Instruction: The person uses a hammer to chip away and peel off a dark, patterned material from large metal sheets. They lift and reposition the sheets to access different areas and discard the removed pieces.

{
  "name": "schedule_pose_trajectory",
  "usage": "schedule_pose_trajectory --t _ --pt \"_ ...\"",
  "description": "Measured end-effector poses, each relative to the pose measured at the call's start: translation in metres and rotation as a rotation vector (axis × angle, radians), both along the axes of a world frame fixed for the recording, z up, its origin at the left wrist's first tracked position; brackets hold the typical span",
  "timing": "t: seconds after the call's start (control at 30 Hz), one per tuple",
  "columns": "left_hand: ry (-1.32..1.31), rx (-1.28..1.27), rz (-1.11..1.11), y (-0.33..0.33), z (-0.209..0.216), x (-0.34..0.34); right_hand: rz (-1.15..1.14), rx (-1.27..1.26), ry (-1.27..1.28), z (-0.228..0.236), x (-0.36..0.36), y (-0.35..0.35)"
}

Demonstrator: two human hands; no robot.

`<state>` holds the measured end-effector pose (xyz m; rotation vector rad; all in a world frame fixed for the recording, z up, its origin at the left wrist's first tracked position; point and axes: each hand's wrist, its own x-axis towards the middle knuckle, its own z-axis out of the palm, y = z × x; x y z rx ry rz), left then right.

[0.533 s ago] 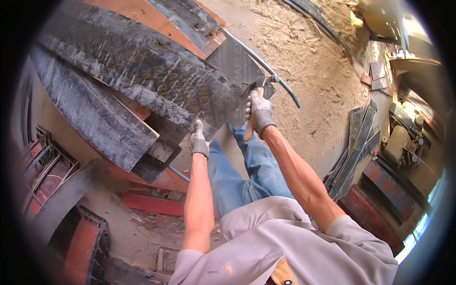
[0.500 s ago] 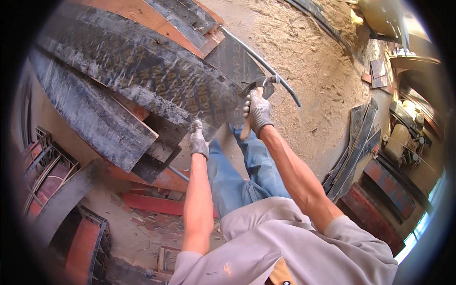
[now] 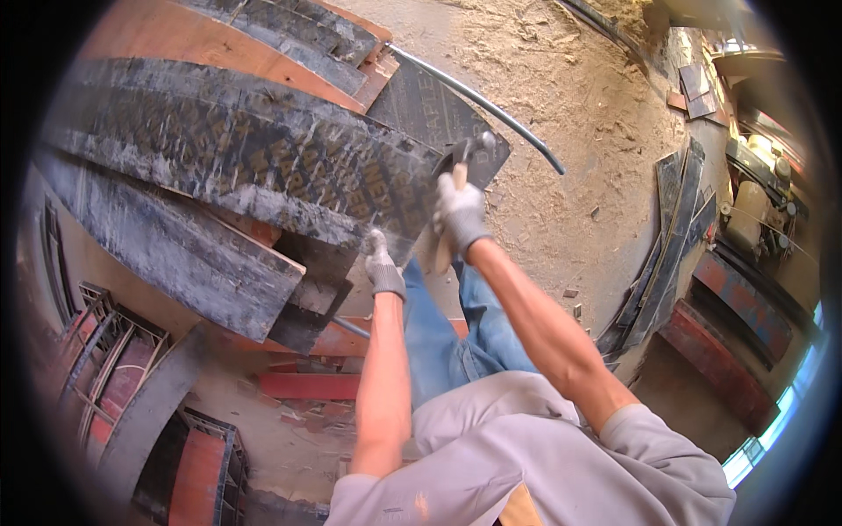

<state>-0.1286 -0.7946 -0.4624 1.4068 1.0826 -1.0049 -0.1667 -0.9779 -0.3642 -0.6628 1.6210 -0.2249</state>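
Observation:
My right hand [image 3: 460, 213], in a grey glove, grips the wooden handle of a claw hammer [image 3: 463, 158] whose metal head sits against the edge of a dark printed plywood board [image 3: 263, 167]. My left hand [image 3: 383, 267], also gloved, presses on the lower corner of that board. The board lies tilted on a stack of similar worn boards. My legs in blue jeans [image 3: 447, 337] are below the hands.
A thin curved metal rod [image 3: 491, 110] lies on the sawdust-covered floor [image 3: 570, 131]. More dark boards [image 3: 667, 237] lean at the right. Red steel frames [image 3: 96, 368] and red beams [image 3: 307, 386] lie at the lower left.
The hammer and my right hand have stayed at the board's edge with only a slight shift; my left hand remains on the board's corner.

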Motion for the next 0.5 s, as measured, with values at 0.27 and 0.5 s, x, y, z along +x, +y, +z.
schedule_pose_trajectory --t 0.27,0.5 --pt "0.009 0.086 -0.053 -0.007 0.007 0.005 0.105 -0.608 0.462 -0.081 0.006 0.087" --pt "-0.031 0.07 -0.089 -0.011 0.037 0.003 0.446 -0.485 0.144 -0.008 -0.043 0.028"
